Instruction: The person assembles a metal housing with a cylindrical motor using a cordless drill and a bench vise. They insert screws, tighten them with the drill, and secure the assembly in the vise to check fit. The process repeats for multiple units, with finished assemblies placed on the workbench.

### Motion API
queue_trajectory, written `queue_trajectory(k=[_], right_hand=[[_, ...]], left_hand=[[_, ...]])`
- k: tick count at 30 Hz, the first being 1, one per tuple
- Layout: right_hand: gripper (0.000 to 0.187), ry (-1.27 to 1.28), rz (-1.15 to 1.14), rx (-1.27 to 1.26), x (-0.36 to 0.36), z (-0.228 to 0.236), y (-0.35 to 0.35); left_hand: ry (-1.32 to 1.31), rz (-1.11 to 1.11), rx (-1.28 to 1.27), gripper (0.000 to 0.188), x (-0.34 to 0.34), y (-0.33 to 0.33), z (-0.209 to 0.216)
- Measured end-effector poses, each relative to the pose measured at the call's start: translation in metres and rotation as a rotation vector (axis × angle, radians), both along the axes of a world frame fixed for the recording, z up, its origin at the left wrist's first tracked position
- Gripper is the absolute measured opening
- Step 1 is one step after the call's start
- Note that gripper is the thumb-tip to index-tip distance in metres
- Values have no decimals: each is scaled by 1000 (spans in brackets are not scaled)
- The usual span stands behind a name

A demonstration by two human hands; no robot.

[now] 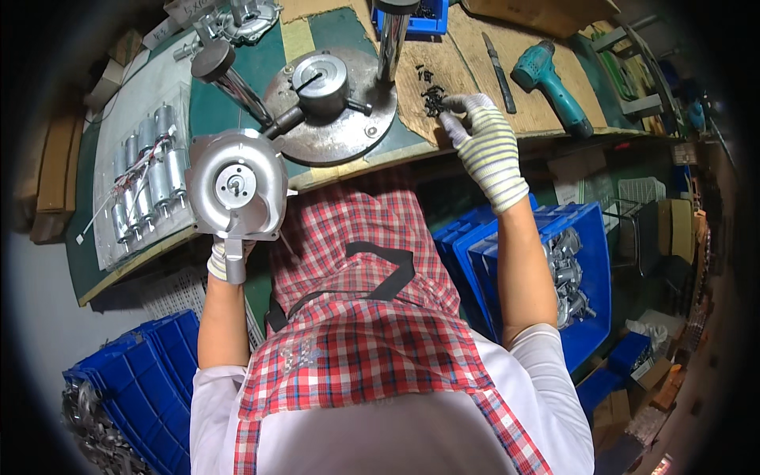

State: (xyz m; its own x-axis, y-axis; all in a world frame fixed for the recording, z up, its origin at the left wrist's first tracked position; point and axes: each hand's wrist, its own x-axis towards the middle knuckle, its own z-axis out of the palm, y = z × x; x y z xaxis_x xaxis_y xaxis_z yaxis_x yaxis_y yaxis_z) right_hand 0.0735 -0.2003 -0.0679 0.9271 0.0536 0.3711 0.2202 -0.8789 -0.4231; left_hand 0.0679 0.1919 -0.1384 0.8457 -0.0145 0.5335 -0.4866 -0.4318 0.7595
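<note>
My left hand (217, 260), in a pale knitted glove, holds up a round cast-metal blower housing (271, 176) at the bench's front edge. The housing hides most of its fingers; the hub, with small holes, faces up. My right hand (487, 146), in a striped knitted glove, is at a pile of small black screws (433, 101) on cardboard. Its thumb and forefinger are apart at the pile's edge. Between the hands stands a round steel fixture (328, 142) with a central hub and two upright posts.
Several small motors (162, 170) with wires lie at the left. A teal power screwdriver (548, 83) and a dark, slim blade-like tool (497, 71) rest at the right. More castings fill a blue crate (598, 261) beside my right arm. Blue crates (150, 380) stand at lower left.
</note>
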Motion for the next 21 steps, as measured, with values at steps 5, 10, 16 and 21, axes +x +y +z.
queue_trajectory(k=[5,10,16,21], right_hand=[[31,145,-142,-231,65,15,-14],[37,235,-99,-447,107,30,18],[29,235,-138,-505,123,13,23],[28,-33,-201,-259,88,30,29]], left_hand=[[9,-74,236,61,-13,5,4],[743,-767,-1402,56,-39,-7,-26],[754,-566,-1440,60,-61,-41,-31],[657,-758,-1055,59,-57,-54,-16]])
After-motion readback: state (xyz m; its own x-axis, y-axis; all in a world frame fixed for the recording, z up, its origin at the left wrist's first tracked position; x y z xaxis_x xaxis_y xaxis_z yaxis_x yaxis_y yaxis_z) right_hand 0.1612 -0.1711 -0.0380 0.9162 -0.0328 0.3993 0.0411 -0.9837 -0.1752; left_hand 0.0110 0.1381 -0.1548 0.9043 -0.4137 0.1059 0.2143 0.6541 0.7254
